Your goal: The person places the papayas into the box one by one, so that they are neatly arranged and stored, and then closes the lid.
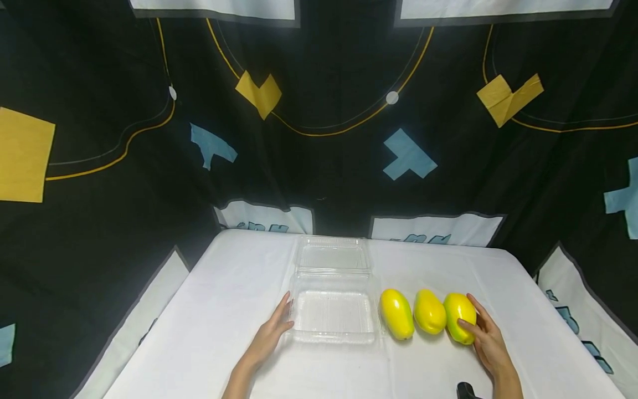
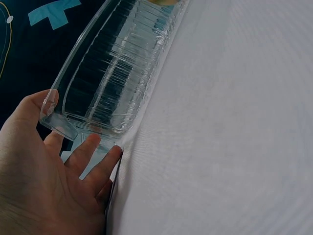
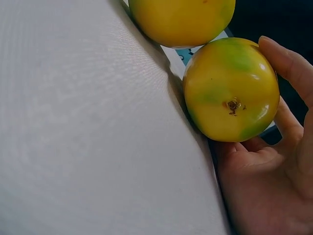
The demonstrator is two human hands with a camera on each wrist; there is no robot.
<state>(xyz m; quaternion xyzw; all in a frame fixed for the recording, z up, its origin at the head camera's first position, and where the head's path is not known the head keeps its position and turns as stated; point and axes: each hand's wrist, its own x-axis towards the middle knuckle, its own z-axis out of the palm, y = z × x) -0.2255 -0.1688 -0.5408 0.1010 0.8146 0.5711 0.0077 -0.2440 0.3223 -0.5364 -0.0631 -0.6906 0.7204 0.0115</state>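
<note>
Both grasping.
My left hand holds a clear plastic box, my right hand a glossy yellow-green oval fruit.

Yellow on the fruits, patched with green on the right fruit and flecked brown at its stem scar. Clear, with fine ribbing, in the box; plain white across the table; black over the curtain, with yellow lines, blue patches and white panels.
</note>
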